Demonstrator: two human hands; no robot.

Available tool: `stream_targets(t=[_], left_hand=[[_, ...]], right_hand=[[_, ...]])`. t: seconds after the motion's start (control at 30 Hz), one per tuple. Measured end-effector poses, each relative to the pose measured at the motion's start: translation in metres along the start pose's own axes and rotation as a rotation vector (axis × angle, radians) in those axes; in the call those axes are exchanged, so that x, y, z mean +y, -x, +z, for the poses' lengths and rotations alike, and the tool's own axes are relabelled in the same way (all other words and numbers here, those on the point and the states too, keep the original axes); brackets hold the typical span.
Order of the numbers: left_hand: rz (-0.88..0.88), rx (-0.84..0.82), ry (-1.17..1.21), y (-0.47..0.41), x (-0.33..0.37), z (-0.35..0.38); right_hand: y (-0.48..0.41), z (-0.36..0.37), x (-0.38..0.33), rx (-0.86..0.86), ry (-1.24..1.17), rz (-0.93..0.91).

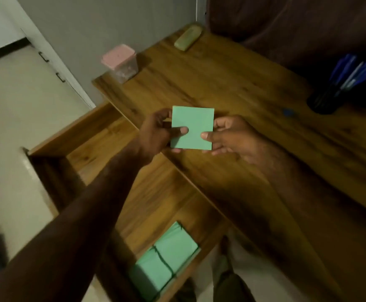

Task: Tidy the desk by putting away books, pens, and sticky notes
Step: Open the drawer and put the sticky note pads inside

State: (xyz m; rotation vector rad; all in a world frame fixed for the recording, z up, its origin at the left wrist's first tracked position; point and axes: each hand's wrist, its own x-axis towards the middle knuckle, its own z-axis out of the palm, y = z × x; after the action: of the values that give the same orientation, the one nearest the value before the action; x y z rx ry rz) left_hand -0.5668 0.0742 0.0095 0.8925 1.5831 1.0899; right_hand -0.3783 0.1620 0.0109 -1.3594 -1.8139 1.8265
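A square pad of green sticky notes [192,125] is held up above the wooden desk's [232,88] left edge. My left hand [156,131] pinches its left side, thumb on top. My right hand [227,136] pinches its right side the same way. Below, an open wooden drawer [147,192] holds two stacks of green sticky notes [166,260] near its front end. A dark pen holder [327,101] with several blue pens [351,73] stands at the desk's right.
A clear container with a pink lid [120,62] stands at the desk's far left corner. A pale green case [187,38] lies at the back edge. A small blue object [287,111] lies near the pen holder. Brown curtain behind.
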Motion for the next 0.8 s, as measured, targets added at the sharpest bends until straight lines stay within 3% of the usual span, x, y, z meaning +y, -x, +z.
stream_targets(t=[0.2,0.43,0.6,0.8], left_hand=[[-0.074,-0.223,-0.126,0.054,-0.036,-0.045],[-0.390,-0.407,-0.222,0.070,-0.113,-0.066],[-0.422,-0.395,-0.318,0.059,-0.141,-0.044],[-0.359,-0.242,-0.376,0.047,-0.159,0.000]], right_hand=[[0.058,0.026,0.005,0.025,0.063,0.041],[0.094,0.011,0.005,0.145,0.088,0.048],[0.106,0.013,0.010,0.167,0.122,0.067],[0.120,0.016,0.026,0.172,0.132,0.094]])
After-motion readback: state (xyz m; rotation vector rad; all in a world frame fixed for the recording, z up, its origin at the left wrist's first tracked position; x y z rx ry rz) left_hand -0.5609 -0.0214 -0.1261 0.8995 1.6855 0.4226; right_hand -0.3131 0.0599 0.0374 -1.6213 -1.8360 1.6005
